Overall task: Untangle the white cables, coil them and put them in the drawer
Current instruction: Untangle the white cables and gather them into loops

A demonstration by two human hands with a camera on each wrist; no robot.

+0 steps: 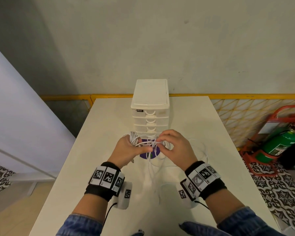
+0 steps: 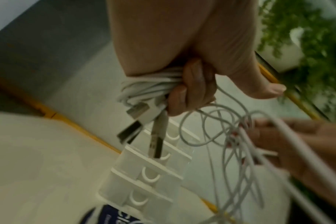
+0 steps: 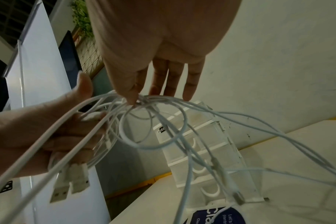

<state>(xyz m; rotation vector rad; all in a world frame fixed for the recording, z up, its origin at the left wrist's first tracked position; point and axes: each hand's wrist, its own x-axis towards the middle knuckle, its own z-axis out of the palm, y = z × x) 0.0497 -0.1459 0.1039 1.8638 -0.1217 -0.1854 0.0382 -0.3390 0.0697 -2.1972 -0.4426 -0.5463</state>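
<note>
Both hands on cables [image 1: 148, 145] above bench [image 1: 203, 133]: left hand [image 1: 128, 150] grips coiled bundle, right hand [image 1: 174, 147] pinches knot. Tease loops apart gently; avoid yanking tight. Drawer [image 1: 150, 114] shut.

Indoor utility or work room: plain white rectangular table [image 1: 211, 133] against a scuffed pale plaster wall [image 1: 160, 40]; yellow metal mesh fencing [image 1: 245, 113]; green fire extinguisher [image 1: 279, 143] in a red floor stand [image 1: 255, 160]; black-and-white patterned floor tiles [image 1: 283, 193].

Denim sleeves [image 1: 78, 224], black wristbands [image 1: 99, 191] (black-and-white square markers), white wrist-mounted camera units [image 1: 124, 195]
</note>
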